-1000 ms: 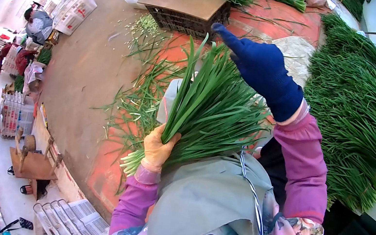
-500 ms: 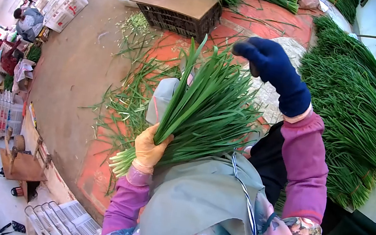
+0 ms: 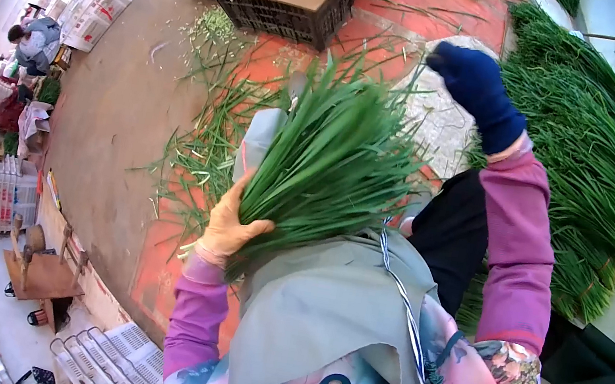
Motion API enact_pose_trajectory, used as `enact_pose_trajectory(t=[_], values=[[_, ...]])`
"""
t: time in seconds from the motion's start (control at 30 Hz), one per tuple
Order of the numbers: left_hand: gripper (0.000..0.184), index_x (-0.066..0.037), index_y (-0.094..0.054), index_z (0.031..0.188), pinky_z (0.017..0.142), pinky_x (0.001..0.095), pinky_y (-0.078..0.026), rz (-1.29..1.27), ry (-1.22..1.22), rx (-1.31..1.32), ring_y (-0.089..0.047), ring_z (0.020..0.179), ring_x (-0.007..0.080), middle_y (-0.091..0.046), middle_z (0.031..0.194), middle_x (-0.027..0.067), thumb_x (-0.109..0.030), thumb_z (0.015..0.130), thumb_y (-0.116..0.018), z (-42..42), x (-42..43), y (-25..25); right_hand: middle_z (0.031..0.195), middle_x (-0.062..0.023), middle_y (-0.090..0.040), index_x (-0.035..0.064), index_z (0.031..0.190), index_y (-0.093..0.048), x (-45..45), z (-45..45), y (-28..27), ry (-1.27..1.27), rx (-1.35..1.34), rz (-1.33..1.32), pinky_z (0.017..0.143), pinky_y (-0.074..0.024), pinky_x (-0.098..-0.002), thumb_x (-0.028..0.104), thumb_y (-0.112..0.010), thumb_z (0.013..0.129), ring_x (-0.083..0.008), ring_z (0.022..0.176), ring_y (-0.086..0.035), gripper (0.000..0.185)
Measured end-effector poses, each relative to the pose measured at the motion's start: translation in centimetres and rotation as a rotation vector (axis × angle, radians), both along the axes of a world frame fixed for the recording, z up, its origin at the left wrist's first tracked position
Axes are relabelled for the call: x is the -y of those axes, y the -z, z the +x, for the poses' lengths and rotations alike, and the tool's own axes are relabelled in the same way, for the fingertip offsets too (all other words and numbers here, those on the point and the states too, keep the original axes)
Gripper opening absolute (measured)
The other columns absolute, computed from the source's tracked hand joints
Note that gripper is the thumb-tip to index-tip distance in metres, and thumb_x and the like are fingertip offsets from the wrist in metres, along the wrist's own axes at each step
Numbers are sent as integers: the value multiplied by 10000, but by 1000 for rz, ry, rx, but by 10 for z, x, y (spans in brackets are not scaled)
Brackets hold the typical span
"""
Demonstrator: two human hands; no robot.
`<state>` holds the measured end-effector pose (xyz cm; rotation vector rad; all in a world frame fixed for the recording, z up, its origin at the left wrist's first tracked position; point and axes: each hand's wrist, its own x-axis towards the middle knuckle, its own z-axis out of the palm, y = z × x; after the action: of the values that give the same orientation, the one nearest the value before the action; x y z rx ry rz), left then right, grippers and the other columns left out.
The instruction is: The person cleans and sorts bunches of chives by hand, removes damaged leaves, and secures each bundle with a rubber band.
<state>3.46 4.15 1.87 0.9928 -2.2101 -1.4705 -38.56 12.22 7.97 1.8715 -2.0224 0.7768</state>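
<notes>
Head view: bunch of garlic chives [image 3: 337, 156] in the left hand [image 3: 229, 220], right hand [image 3: 474, 82] apart.
The left fingers grasp the bunch low, thumb across it, above the grey apron [image 3: 323, 299]; the right hand, at the bunch's one o'clock, has bent fingers, though whether clenched I cannot tell. It has drawn farther from the leaf tips, and the pale stem ends below the left hand barely show now, so the left hand apparently steadies the bunch alone. A chive heap [image 3: 576, 170] lies at three o'clock.
</notes>
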Motion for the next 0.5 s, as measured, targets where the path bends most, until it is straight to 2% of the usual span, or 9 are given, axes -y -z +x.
enact_pose_trajectory(t=[0.03, 0.1, 0.17, 0.2, 0.27, 0.33, 0.37, 0.43, 0.5], values=[[962, -33, -240, 1381, 1001, 292, -322, 263, 84, -125, -405, 1186, 182, -432, 1297, 113, 1, 569, -755, 2, 5, -8, 676, -105, -615, 91, 833, -633, -11, -9, 5, 32, 34, 2, 528, -456, -371, 311, -595, 816, -292, 601, -594, 224], [943, -29, -251, 1374, 997, 307, -327, 349, 56, -171, -399, 1192, 191, -429, 1298, 104, 44, 570, -738, 10, 4, -11, 634, -84, -606, 106, 830, -631, -32, -20, 16, 69, 80, 0, 506, -450, -362, 343, -584, 818, -256, 561, -592, 241], [882, -26, -290, 1359, 984, 307, -341, 358, 8, -177, -422, 1172, 189, -456, 1274, 103, 42, 595, -725, 24, 13, 10, 570, -47, -567, 84, 834, -616, -57, -12, 24, 208, 760, 266, 474, -428, -308, 352, -551, 851, -163, 516, -567, 276], [788, -23, -343, 1325, 951, 307, -371, 475, -30, -148, -464, 1120, 188, -493, 1229, 99, 41, 628, -704, 30, 19, 15, 576, -26, -544, 77, 911, -613, -67, -2, 32, 293, 889, 303, 457, -409, -258, 351, -530, 870, -93, 513, -528, 289], [495, -13, -486, 1201, 840, 319, -453, 616, -131, -100, -568, 955, 186, -589, 1078, 78, -4, 731, -640, 42, 32, 27, 645, -33, -571, 80, 990, -606, -82, 12, 61, 233, 1054, 187, 473, -415, -237, 327, -545, 865, -92, 543, -532, 284], [399, -5, -510, 1164, 808, 332, -474, 772, -242, -103, -585, 916, 193, -604, 1040, 75, -55, 781, -609, 35, 35, 3, 674, -14, -554, 58, 1088, -584, -93, 34, 69, 195, 1199, 146, 497, -406, -207, 242, -516, 888, -75, 543, -495, 280], [399, -5, -510, 1164, 808, 332, -474, 756, -242, -97, -585, 916, 193, -604, 1040, 75, -55, 781, -609, 32, 38, -6, 696, -13, -564, 58, 1081, -585, -98, 44, 72, 170, 1283, 122, 530, -415, -212, 234, -504, 892, -81, 571, -503, 271], [364, -8, -509, 1165, 819, 343, -481, 1024, -437, -246, -587, 929, 201, -606, 1045, 85, -139, 830, -567, 28, 42, -19, 709, -20, -578, 45, 1086, -577, -104, 58, 66, 79, 1471, 174, 531, -429, -214, 239, -514, 890, -82, 595, -531, 283], [391, -18, -495, 1183, 826, 351, -484, 1018, -329, -306, -587, 940, 211, -598, 1067, 94, -198, 842, -557, 19, 54, -25, 733, -32, -596, 41, 1088, -572, -96, 68, 79, -39, 1630, 211, 522, -450, -212, 242, -531, 884, -81, 608, -554, 290]])
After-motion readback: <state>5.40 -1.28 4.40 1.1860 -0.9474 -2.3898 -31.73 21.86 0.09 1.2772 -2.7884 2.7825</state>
